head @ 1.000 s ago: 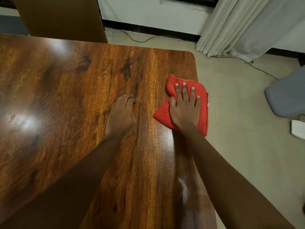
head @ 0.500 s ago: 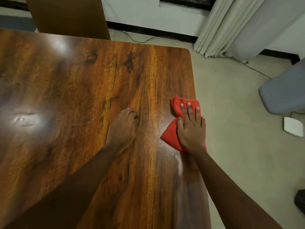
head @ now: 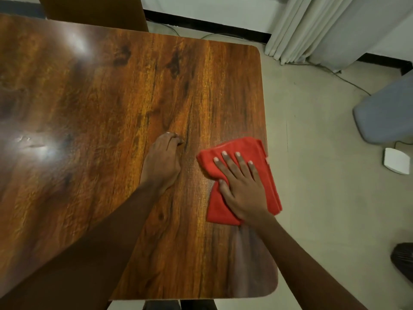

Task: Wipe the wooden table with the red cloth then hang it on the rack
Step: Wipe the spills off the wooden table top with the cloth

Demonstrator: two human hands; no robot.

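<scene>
We find the right hand laid flat, palm down, on the red cloth, fingers spread and pressing it to the wooden table; it is not gripping, only bearing down. The cloth is folded and lies at the table's right edge, its right side overhanging the edge slightly. The left hand rests on the bare tabletop just beside the cloth, apart from it, fingers curled under and holding nothing. A duller smear marks the glossy surface near the right forearm, toward the near right corner. Past the table we note a white curtain, a cable along the floor, a grey upholstered seat and a small white box beside it. No brand, label or legible writing is visible on any item.
</scene>
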